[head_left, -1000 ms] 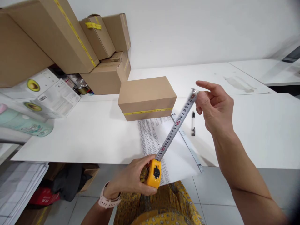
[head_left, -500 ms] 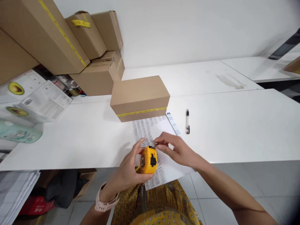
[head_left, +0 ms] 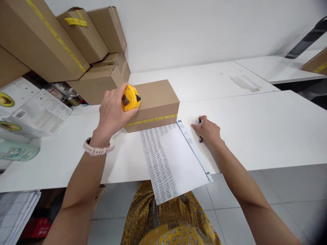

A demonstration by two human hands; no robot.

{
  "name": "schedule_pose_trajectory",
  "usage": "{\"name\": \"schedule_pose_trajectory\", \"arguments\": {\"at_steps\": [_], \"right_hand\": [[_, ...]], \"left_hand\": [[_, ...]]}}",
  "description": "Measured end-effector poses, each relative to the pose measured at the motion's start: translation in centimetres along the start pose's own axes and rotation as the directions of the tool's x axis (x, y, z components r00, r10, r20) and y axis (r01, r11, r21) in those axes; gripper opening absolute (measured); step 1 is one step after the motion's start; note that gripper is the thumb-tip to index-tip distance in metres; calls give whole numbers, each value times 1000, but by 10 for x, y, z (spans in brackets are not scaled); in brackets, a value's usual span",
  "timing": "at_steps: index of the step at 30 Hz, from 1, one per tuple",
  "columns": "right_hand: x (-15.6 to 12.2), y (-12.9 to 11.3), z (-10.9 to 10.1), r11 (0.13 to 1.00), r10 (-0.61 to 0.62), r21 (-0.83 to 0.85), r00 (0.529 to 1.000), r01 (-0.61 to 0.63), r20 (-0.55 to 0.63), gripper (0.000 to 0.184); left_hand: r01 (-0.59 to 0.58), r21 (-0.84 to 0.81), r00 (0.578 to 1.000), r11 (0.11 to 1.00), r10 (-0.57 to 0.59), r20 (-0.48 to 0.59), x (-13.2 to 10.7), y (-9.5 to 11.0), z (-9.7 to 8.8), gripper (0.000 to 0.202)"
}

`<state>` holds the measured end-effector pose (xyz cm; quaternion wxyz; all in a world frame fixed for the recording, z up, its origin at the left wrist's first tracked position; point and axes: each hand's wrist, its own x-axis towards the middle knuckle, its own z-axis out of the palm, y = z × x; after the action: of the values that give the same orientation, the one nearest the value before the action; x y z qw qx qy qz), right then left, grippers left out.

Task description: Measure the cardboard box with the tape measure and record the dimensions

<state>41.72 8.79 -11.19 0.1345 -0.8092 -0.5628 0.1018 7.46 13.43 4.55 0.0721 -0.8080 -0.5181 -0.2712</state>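
Observation:
My left hand point(head_left: 111, 108) is wrapped round a yellow tape measure point(head_left: 132, 98) with a black lock button. It holds the case over the left end of a closed cardboard box point(head_left: 157, 95), which has a yellow tape strip along its front. My right hand point(head_left: 208, 129) is closed over a clear pen point(head_left: 200, 139) with black ends, thumb on one side and fingertips near its far end. The pen still lies at table level. Between the hands, a printed sheet of paper point(head_left: 182, 160) sticks out from the box over the table's front edge, with a pale blue strip point(head_left: 194, 147) along its right side.
Several cardboard boxes point(head_left: 98, 76) are stacked at the back left. White cartons with avocado pictures point(head_left: 46, 112) and a mint-green bottle point(head_left: 19, 149) stand at the left. A dark cylinder point(head_left: 306, 37) leans at the far right. The white table point(head_left: 255, 136) ends at its front edge.
My left hand has carried the tape measure up and left from the paper to the box. My right hand has left the tape measure and reached right to the pen.

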Motion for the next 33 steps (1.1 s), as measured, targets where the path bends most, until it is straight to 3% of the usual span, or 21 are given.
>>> {"name": "schedule_pose_trajectory", "arguments": {"at_steps": [5,8,10,12,13,14,16,18,20,23,25,27,30,33], "right_hand": [[1,1,5,997,-64,-36,998,63,-7,37],[5,10,5,956,-38,287,996,58,-77,32],[5,16,1,754,29,656,995,38,-91,28],[4,20,-7,425,43,904,996,50,-75,26],[3,21,-11,284,26,957,997,65,-75,27],[2,21,-15,183,5,980,996,82,-84,28],[-2,18,-19,91,-20,989,993,120,-118,30],[-6,12,-18,78,-42,987,990,140,-137,30],[-11,3,-11,103,-74,985,988,140,-133,28],[-19,-15,4,184,-172,979,984,84,-52,41],[-21,-29,11,231,-294,973,954,5,65,44],[-19,-43,15,251,-419,965,890,-79,181,47],[-9,-58,20,299,-507,944,816,-137,279,46],[-2,-66,29,342,-452,936,859,-80,239,34]], "left_hand": [[35,58,993,998,-41,108,28,-19,27,68],[0,32,998,999,-2,66,30,-25,37,57],[-44,32,993,999,47,-106,21,-18,47,47],[-166,9,945,986,161,-286,2,-1,62,37],[-279,-25,912,960,257,-321,-11,10,71,32],[-405,-78,882,911,367,-296,-26,22,82,29],[-594,-187,804,782,572,-164,-56,43,105,24],[-621,-253,759,742,650,45,-82,57,127,31],[-583,-280,720,763,644,257,-100,63,143,54],[-523,-296,672,799,600,434,-112,61,156,79],[-493,-312,667,812,583,464,-115,58,157,82],[-475,-327,669,817,576,469,-116,58,157,82],[-468,-341,672,815,579,462,-116,58,157,82],[-470,-355,679,808,588,439,-117,58,158,81]]}}
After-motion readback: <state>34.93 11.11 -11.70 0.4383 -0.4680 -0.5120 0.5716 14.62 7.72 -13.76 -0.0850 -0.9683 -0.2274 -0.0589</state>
